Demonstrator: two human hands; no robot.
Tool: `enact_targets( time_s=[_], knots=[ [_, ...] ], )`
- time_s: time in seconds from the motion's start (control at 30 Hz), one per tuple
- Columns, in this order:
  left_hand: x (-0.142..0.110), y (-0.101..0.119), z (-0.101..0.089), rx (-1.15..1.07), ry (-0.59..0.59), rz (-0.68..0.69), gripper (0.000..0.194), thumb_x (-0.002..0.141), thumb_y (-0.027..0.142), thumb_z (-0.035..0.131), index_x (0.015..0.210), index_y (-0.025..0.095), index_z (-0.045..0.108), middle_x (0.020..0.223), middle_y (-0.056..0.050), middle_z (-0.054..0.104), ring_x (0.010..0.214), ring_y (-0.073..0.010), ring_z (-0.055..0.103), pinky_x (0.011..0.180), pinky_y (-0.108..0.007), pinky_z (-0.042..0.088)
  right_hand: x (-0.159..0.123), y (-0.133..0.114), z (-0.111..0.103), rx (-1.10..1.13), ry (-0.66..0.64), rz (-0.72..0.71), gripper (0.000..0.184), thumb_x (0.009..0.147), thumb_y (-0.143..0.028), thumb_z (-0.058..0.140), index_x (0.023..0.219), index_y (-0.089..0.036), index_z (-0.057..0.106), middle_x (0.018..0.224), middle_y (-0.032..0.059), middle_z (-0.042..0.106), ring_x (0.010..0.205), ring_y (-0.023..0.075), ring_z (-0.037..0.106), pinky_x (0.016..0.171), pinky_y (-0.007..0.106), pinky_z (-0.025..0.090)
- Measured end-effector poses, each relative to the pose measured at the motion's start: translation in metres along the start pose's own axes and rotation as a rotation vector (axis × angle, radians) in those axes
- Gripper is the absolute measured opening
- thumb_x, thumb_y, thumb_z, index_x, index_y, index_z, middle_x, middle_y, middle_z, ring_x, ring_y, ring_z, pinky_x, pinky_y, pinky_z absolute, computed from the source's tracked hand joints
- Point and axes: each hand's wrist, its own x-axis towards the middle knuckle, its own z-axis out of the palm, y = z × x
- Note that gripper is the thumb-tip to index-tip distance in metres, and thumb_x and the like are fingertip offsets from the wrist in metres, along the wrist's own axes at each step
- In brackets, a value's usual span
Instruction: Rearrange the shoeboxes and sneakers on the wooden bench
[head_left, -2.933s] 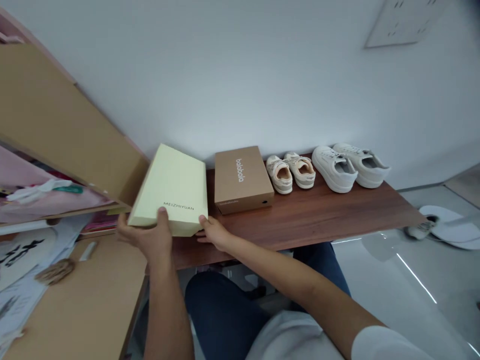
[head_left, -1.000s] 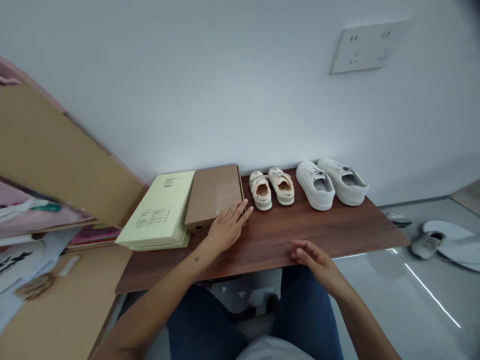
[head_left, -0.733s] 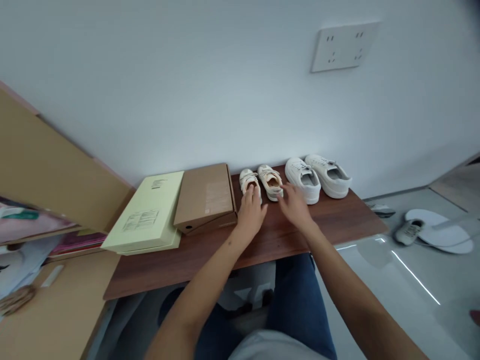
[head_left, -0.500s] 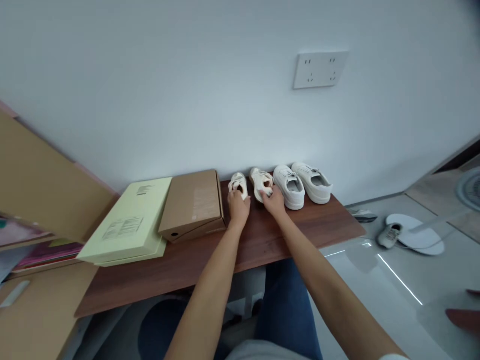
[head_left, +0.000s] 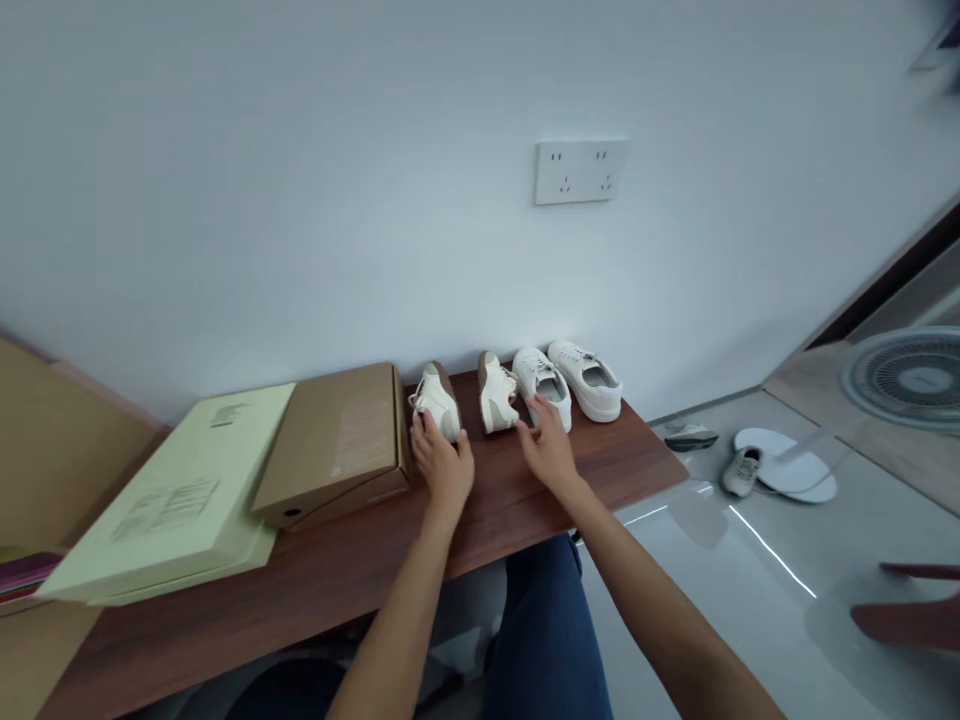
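Two cream sneakers stand on the brown wooden bench top against the wall. The left sneaker [head_left: 439, 400] is tipped to the left, its brown sole edge facing right. At its heel is my left hand [head_left: 444, 465], fingers apart, the fingertips at or touching the shoe. The right sneaker [head_left: 496, 395] leans to the right, its sole edge facing left. My right hand [head_left: 549, 445] is open just right of its heel, the thumb close to it. The fingers overlap the heel of a white sneaker [head_left: 536, 368], which stands beside another white sneaker [head_left: 592, 385].
A brown cardboard shoebox [head_left: 337, 430] and a pale yellow box [head_left: 191, 490] lie left on the bench top [head_left: 517, 500]. A socket panel [head_left: 581, 172] is on the wall. On the floor at right are grey shoes [head_left: 742, 470] and a standing fan [head_left: 911, 378].
Both cream sneakers were upright in my hands; now they are tipped away from each other. Both hands have loosened and opened. The view has shifted slightly.
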Motion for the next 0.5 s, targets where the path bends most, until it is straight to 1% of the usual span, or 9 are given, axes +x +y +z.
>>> enact_targets(
  time_s=[0.07,0.13,0.17,0.23,0.3,0.33,0.4,0.47,0.5],
  knots=[
    [-0.018,0.026,0.014,-0.052,-0.042,0.213,0.063,0.092,0.034,0.052,0.148,0.015,0.033,0.157,-0.023,0.029,0.148,-0.0332,0.023,0.117,-0.055,0.023,0.007,0.014,-0.035,-0.114,0.109,-0.002,0.041,0.093,-0.038,0.051,0.129,-0.019,0.056,0.141,0.0175,0.050,0.129,0.0284,0.051,0.106,0.047,0.045],
    [-0.029,0.056,0.040,-0.138,-0.201,0.358,0.055,0.092,0.034,0.053,0.144,0.018,0.041,0.153,-0.020,0.037,0.145,-0.0307,0.031,0.116,-0.052,0.029,0.022,0.034,-0.066,-0.286,0.251,0.112,0.043,0.089,-0.040,0.056,0.127,-0.018,0.056,0.142,0.0200,0.047,0.132,0.0329,0.046,0.108,0.054,0.038],
    [-0.030,0.071,0.054,-0.158,-0.290,0.369,0.052,0.091,0.035,0.056,0.139,0.019,0.046,0.150,-0.020,0.040,0.143,-0.0313,0.036,0.115,-0.051,0.031,0.030,0.046,-0.078,-0.342,0.257,0.181,0.048,0.086,-0.041,0.059,0.127,-0.017,0.056,0.141,0.0214,0.048,0.131,0.0348,0.046,0.108,0.056,0.037],
    [-0.025,0.099,0.083,-0.132,-0.412,0.271,0.047,0.084,0.034,0.066,0.127,0.016,0.057,0.145,-0.022,0.044,0.137,-0.0355,0.042,0.112,-0.052,0.035,0.047,0.068,-0.097,-0.347,0.139,0.301,0.055,0.079,-0.045,0.066,0.125,-0.016,0.054,0.130,0.0210,0.057,0.122,0.0354,0.053,0.103,0.054,0.042],
    [-0.015,0.119,0.104,-0.100,-0.467,0.120,0.037,0.080,0.032,0.072,0.112,0.015,0.064,0.145,-0.024,0.043,0.130,-0.0382,0.050,0.107,-0.052,0.039,0.057,0.085,-0.107,-0.279,0.025,0.406,0.055,0.075,-0.050,0.067,0.118,-0.018,0.054,0.110,0.0152,0.065,0.108,0.0330,0.061,0.096,0.050,0.047],
    [-0.010,0.125,0.111,-0.111,-0.473,0.063,0.031,0.080,0.031,0.072,0.106,0.014,0.065,0.145,-0.024,0.043,0.126,-0.0380,0.053,0.105,-0.051,0.042,0.060,0.093,-0.110,-0.237,0.031,0.461,0.053,0.074,-0.052,0.067,0.114,-0.019,0.054,0.103,0.0123,0.066,0.102,0.0316,0.063,0.094,0.048,0.049],
    [-0.004,0.129,0.120,-0.204,-0.429,0.005,0.023,0.083,0.031,0.068,0.100,0.015,0.067,0.142,-0.022,0.047,0.123,-0.0351,0.056,0.103,-0.048,0.044,0.062,0.103,-0.114,-0.116,0.161,0.572,0.053,0.073,-0.057,0.065,0.110,-0.021,0.052,0.098,0.0094,0.066,0.096,0.0283,0.063,0.090,0.045,0.052],
    [-0.005,0.125,0.123,-0.364,-0.333,-0.025,0.024,0.088,0.032,0.063,0.104,0.015,0.067,0.129,-0.018,0.059,0.120,-0.0306,0.058,0.103,-0.044,0.045,0.061,0.111,-0.113,0.107,0.295,0.670,0.055,0.073,-0.059,0.065,0.110,-0.022,0.048,0.103,0.0084,0.065,0.094,0.0244,0.063,0.082,0.040,0.056],
    [-0.008,0.122,0.125,-0.446,-0.290,-0.050,0.026,0.090,0.033,0.060,0.108,0.015,0.066,0.120,-0.016,0.064,0.117,-0.0284,0.060,0.102,-0.043,0.046,0.060,0.113,-0.112,0.235,0.333,0.714,0.057,0.072,-0.060,0.066,0.110,-0.023,0.047,0.106,0.0079,0.064,0.094,0.0228,0.063,0.077,0.038,0.058]
  ],
)
